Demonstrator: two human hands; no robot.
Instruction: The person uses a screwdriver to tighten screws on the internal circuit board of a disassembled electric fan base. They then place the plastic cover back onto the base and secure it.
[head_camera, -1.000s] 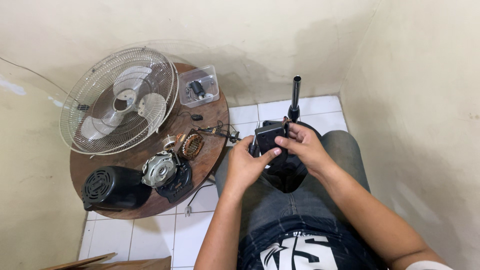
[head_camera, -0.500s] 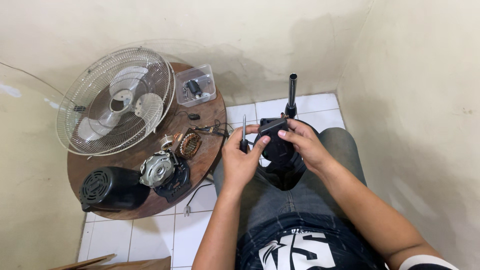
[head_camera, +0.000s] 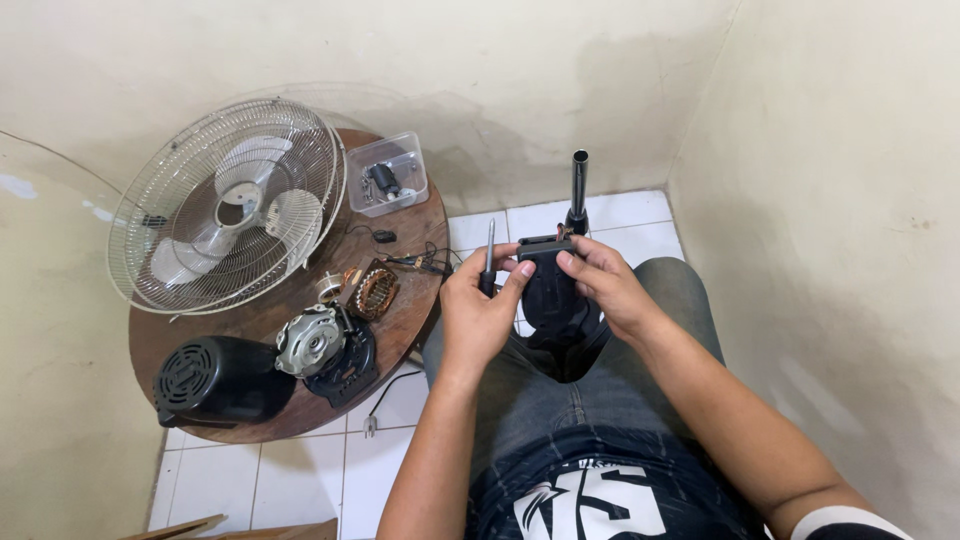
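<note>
Over my lap I hold a black plastic fan neck housing (head_camera: 552, 300) with a black metal tube (head_camera: 578, 185) sticking up from its far end. My right hand (head_camera: 605, 285) grips the housing from the right, fingers over its top edge. My left hand (head_camera: 480, 310) is on the housing's left side and holds a screwdriver (head_camera: 489, 258) with its metal shaft pointing up. The lower, rounded part of the housing rests on my thighs.
A round wooden table (head_camera: 410, 300) stands at my left. It bears a white fan grille with blades (head_camera: 230, 215), a clear plastic box of small parts (head_camera: 388, 180), a copper-wound stator (head_camera: 375, 292), a silver motor plate (head_camera: 310, 340) and a black motor cover (head_camera: 215, 380). White floor tiles and walls surround me.
My left hand has brought the screwdriver upright beside the housing. The housing has stayed in my lap, with my right hand holding it throughout.
</note>
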